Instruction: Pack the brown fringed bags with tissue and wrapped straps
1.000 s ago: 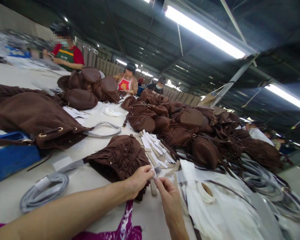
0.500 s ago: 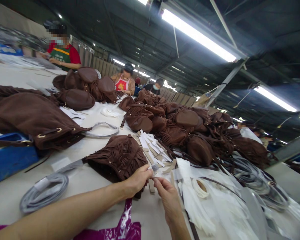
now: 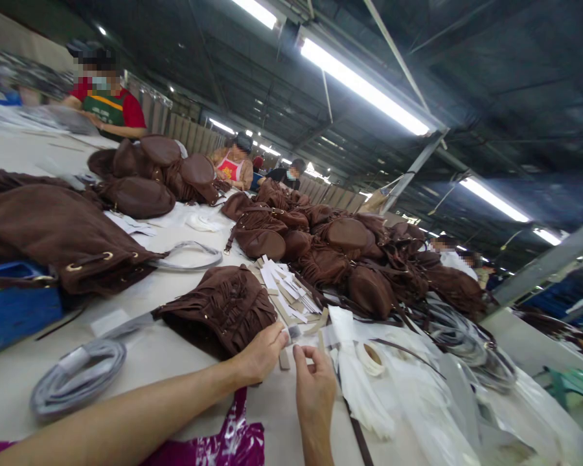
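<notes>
My left hand (image 3: pixel 260 353) pinches a small pale strip (image 3: pixel 292 332) between thumb and fingers, right at the front edge of a brown fringed suede bag (image 3: pixel 223 307). My right hand (image 3: pixel 315 380) is closed in a pinch just below the same strip, fingertips almost touching the left hand's. A fan of white and tan strips (image 3: pixel 286 291) lies on the table just behind both hands. A roll of white tape (image 3: pixel 371 358) sits to the right of my right hand.
Brown bags are heaped across the long white table (image 3: pixel 175 349), a big pile (image 3: pixel 350 252) behind and one large bag (image 3: pixel 58 236) at left over a blue tray (image 3: pixel 14 310). A grey coiled cord (image 3: pixel 78 375) lies front left. Several other people work at the far side.
The view has swung right and slightly up. Both hands stay pinched together on the small strip and sit a little lower left in the picture.
</notes>
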### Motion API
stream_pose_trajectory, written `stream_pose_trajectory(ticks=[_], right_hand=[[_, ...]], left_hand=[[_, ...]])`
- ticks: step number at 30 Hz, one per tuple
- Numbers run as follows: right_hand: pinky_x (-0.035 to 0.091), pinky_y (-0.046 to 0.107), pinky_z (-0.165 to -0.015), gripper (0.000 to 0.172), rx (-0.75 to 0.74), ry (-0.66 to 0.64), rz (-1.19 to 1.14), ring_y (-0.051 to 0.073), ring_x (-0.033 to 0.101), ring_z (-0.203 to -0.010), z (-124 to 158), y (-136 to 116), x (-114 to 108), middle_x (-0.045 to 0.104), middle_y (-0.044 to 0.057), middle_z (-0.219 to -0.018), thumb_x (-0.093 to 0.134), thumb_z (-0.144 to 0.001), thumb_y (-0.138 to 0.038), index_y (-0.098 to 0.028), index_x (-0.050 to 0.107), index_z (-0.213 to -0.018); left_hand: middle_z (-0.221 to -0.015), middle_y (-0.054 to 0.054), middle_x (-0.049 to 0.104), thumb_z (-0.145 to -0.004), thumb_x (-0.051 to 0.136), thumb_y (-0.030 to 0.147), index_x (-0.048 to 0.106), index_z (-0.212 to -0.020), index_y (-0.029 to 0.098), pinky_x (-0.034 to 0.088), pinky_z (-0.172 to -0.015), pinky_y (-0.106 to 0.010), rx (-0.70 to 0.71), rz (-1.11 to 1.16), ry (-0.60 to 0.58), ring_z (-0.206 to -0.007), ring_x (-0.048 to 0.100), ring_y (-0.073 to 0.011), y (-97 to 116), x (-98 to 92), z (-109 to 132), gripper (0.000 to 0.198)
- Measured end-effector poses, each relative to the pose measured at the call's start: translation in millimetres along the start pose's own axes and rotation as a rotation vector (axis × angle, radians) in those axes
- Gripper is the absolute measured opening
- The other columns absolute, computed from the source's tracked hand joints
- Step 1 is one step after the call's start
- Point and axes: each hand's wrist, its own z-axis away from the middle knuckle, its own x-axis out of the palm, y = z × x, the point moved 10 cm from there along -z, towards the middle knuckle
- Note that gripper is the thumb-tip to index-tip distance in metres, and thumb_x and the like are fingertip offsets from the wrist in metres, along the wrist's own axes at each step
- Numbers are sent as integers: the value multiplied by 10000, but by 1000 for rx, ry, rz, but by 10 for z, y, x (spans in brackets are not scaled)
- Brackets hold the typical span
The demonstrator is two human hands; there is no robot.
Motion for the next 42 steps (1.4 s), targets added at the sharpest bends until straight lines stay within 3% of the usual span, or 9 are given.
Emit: stream_pose_trajectory(ticks=[3,7,15,18,27,32,35,39,42], right_hand=[[378,283,-513,381,74,-21,-105,154,482,-529,102,51,88,631,13,-624,616,-740,-571,-197,683,-711],[286,234,-407,378,387,-56,-474,92,372,-397,297,273,319,486,-69,-471,717,-664,-547,-193,663,-783],[443,203,-521,365,548,-59,-896,99,576,-575,428,422,472,662,-52,-721,842,-561,-372,-244,617,-819],[448,199,-517,384,543,-89,-928,100,583,-584,420,445,473,657,-62,-712,853,-547,-373,-249,585,-791],[305,132,-388,503,540,-61,-868,9,331,-400,459,481,308,483,-123,-565,892,-463,-428,-200,557,-763],[244,139,-356,563,569,11,-860,13,244,-369,496,663,183,339,-157,-476,896,-424,-473,-208,497,-720],[223,145,-359,533,506,-2,-821,23,230,-367,493,673,97,285,-161,-458,871,-502,-483,-219,462,-719],[204,155,-376,435,342,-59,-772,34,260,-392,447,644,-25,302,-139,-476,814,-641,-469,-216,472,-732],[225,158,-397,400,270,-149,-764,38,293,-408,444,696,-33,333,-122,-485,784,-687,-476,-206,491,-714]], left_hand=[[-815,-19,503,-924,327,328,420,-752,195,363,-773,-279,20,-59,3,-801,467,-167,-10,30,19,237],[-861,-38,513,-938,292,306,401,-802,203,378,-803,-296,105,-144,-15,-835,477,-179,72,86,80,202],[-810,-51,547,-902,368,211,392,-941,183,393,-698,-293,-6,-248,-119,-769,548,-195,93,155,167,54],[-902,-109,576,-918,358,228,448,-918,163,408,-747,-316,10,-389,-106,-852,553,-223,67,188,164,111],[-1156,-188,561,-918,446,217,580,-1006,78,392,-978,-409,137,-691,-57,-1121,498,-284,126,283,223,212],[-1438,-182,391,-830,626,356,643,-972,137,326,-1063,-454,321,-653,-226,-1302,381,-325,228,292,291,262],[-1366,-149,488,-776,689,367,678,-932,164,329,-1060,-429,310,-508,-304,-1270,426,-303,271,231,267,256],[-1221,-73,592,-743,717,242,699,-896,193,351,-1022,-313,246,-235,-302,-1174,507,-213,367,140,203,161],[-1080,-41,664,-805,639,178,700,-870,195,331,-1002,-288,287,-240,-380,-1079,556,-177,433,232,223,91]])
